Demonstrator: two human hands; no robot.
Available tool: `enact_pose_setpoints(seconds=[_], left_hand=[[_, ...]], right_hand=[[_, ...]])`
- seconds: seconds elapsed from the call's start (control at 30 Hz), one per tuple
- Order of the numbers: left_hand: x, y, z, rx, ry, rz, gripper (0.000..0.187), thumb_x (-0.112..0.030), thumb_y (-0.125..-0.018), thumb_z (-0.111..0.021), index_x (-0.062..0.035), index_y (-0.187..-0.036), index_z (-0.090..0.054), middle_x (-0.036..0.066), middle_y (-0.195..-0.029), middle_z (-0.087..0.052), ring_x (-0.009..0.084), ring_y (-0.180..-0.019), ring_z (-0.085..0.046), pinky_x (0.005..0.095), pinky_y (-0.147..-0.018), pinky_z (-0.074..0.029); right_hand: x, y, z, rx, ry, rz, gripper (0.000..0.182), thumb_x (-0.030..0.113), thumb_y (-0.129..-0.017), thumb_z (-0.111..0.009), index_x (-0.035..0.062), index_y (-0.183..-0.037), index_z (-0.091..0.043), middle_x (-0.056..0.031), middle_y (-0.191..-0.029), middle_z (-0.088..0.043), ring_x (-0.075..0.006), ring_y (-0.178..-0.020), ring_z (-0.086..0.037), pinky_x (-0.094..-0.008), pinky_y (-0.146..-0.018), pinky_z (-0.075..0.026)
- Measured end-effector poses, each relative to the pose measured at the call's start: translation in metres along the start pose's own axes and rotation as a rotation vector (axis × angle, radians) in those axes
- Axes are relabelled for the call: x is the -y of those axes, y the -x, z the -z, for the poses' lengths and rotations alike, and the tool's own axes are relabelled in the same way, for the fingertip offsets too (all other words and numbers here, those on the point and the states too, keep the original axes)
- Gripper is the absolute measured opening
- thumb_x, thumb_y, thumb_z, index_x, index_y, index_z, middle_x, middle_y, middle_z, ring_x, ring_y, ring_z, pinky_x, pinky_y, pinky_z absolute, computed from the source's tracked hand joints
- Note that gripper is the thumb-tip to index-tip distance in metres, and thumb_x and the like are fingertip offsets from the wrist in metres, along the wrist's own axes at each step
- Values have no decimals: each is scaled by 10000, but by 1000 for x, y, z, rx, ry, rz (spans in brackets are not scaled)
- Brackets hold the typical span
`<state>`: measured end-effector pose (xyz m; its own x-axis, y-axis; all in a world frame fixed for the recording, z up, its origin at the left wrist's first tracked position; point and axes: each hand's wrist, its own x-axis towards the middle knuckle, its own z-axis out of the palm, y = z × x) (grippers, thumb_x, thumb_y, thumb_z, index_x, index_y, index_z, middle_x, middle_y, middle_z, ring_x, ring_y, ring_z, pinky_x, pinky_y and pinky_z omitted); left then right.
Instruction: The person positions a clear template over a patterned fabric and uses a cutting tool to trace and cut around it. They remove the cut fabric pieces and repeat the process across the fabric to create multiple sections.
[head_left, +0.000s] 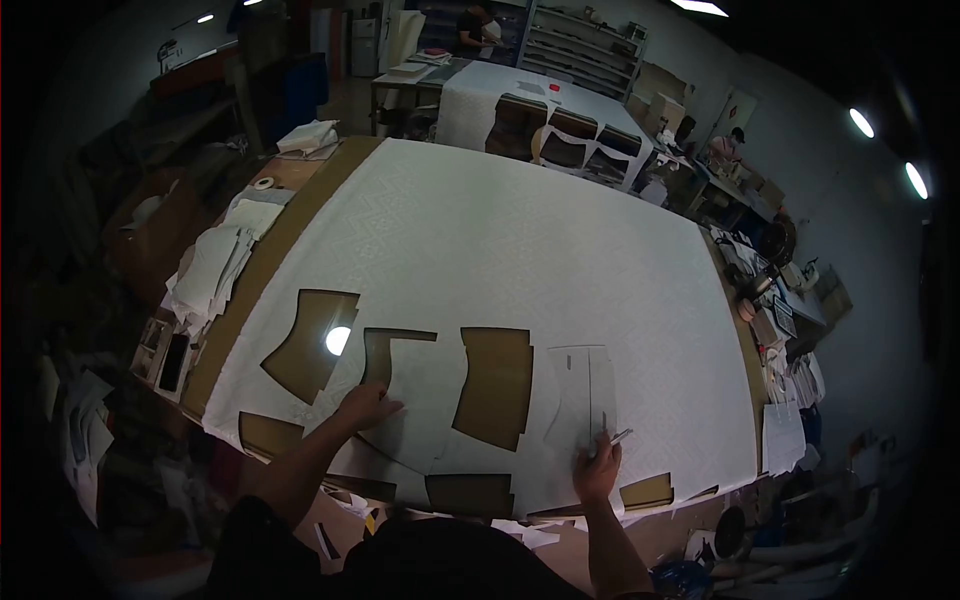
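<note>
White patterned fabric (pixel 500 230) covers the big table. My left hand (pixel 366 407) is closed at the left edge of a cut fabric piece (pixel 420 385), which sits shifted right and down from its opening, baring brown board along the left and top. A paper pattern (pixel 582 385) with drawn lines and a small slot lies on the fabric to the right. My right hand (pixel 598 468) rests at the pattern's lower edge, fingers closed round a slim pale pen-like tool (pixel 623 435); its exact kind I cannot tell.
Several cut-out openings, such as one (pixel 493 385) between my hands, show brown board. Stacked papers (pixel 212 265) and a phone (pixel 173 362) lie along the left edge. Tools and a calculator (pixel 784 316) stand at the right. Another fabric-covered table (pixel 540 90) and two people are farther back.
</note>
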<state>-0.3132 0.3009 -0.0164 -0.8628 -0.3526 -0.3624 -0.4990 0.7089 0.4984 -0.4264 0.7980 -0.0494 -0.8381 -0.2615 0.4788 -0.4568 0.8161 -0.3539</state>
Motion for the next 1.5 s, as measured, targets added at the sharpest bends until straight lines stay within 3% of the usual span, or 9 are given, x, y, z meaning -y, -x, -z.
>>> enact_pose_setpoints(seconds=[0.17,0.5,0.7,0.77,0.87,0.97,1.27,1.37,1.5], left_hand=[[-6,-2,-16,-162,76,65,490,-494,-867,-763,-28,-992,-678,204,-969,-726,399,-949,-715,495,-822,-551],[13,13,-18,-341,146,48,439,-374,-893,-764,-19,-1121,-643,230,-1038,-729,425,-979,-711,500,-855,-551],[12,20,-15,-352,197,10,436,-342,-884,-758,4,-1114,-624,241,-1049,-726,433,-991,-709,497,-854,-551],[17,23,-6,-348,201,8,427,-325,-879,-756,8,-1108,-622,245,-1051,-725,436,-996,-709,498,-853,-551],[34,24,4,-338,159,75,421,-303,-880,-736,9,-1139,-624,258,-1066,-726,438,-999,-712,512,-848,-557],[58,18,-13,-472,153,87,436,-300,-889,-708,3,-1192,-628,262,-1055,-733,436,-984,-719,527,-845,-563],[33,40,-26,-680,106,33,403,-343,-938,-686,-76,-1237,-641,188,-941,-754,395,-862,-737,519,-785,-575],[29,47,-28,-726,153,-29,349,-321,-957,-674,-118,-1238,-631,177,-931,-744,387,-859,-730,512,-757,-575],[30,49,-26,-723,161,-33,357,-322,-954,-678,-112,-1237,-625,183,-955,-742,389,-842,-725,500,-739,-579]], right_hand=[[0,-1,2,-4,-54,46,568,119,-879,-728,-17,-1380,-495,-216,-1137,-666,-505,-1138,-560,-594,-1045,-401],[0,0,5,46,-119,-40,483,94,-868,-737,5,-1292,-522,-265,-1270,-663,-534,-1189,-547,-601,-1057,-399],[8,0,4,-40,-82,141,460,73,-852,-750,13,-1254,-534,-292,-1305,-650,-526,-1207,-549,-603,-1055,-406],[26,-3,3,67,-174,65,456,74,-848,-760,19,-1241,-535,-305,-1343,-631,-519,-1217,-554,-597,-1070,-410],[49,-9,-11,33,-162,174,450,87,-849,-770,33,-1231,-540,-308,-1386,-609,-518,-1233,-550,-577,-1063,-440],[74,-21,-22,167,-265,180,440,118,-862,-775,45,-1230,-547,-308,-1398,-603,-523,-1254,-540,-561,-1046,-468],[114,-57,-66,267,-208,235,474,208,-896,-773,68,-1288,-544,-273,-1233,-614,-479,-1096,-595,-554,-929,-509],[121,-54,-68,321,-219,104,446,224,-903,-753,52,-1261,-551,-277,-1328,-629,-490,-1187,-558,-556,-1015,-479],[128,-55,-69,367,-188,65,437,219,-907,-744,38,-1257,-556,-259,-1278,-639,-476,-1158,-566,-556,-1004,-477]])
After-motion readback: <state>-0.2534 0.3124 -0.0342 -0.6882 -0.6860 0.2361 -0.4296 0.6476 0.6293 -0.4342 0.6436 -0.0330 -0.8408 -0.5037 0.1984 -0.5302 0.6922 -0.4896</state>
